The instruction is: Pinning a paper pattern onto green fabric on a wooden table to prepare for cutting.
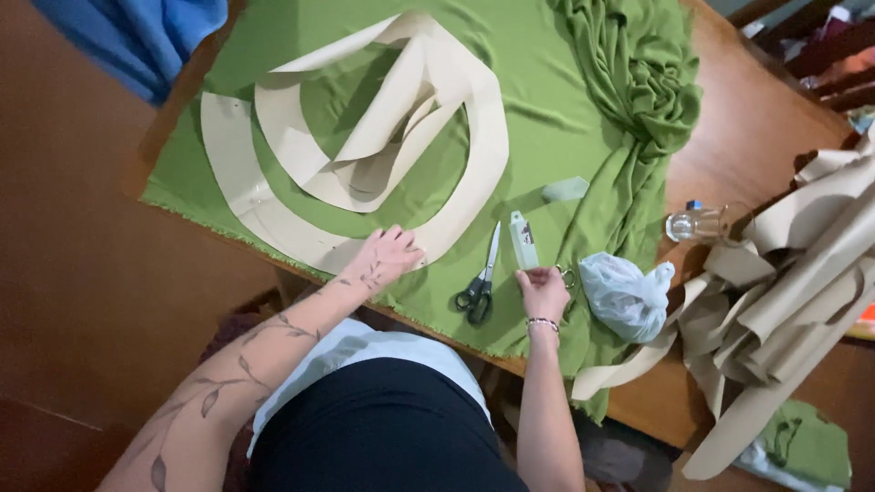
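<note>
At nine o'clock of the view, the left hand (387,256) is laid flat, fingers spread, on the lower edge of the curved cream paper pattern strips (365,137). Its grip is open and nothing is clasped; the paper is only pressed down. The strips are spread in nested rings over the smooth green knit fabric (538,100), which covers most of the brown wooden tabletop (756,137). No cut line is seen in the cloth around the paper, so the cutting is judged not yet begun, while the laying-out of the pattern looks largely done.

Towards the centre, at five o'clock from the left hand, the black-handled scissors (480,282) lie closed and untouched on the fabric. Just beside them at one o'clock, a small pale rectangular box (523,240) is seen.

The right hand (543,290) is closed round a small metallic item, too small to be told apart. At three o'clock from it, a crumpled pale blue plastic bag (626,293) rests on the bunched cloth. Farther right, a clear plastic bottle (693,223) lies on its side, and loose beige paper offcuts (793,282) are heaped at the tabletop's edge.
</note>
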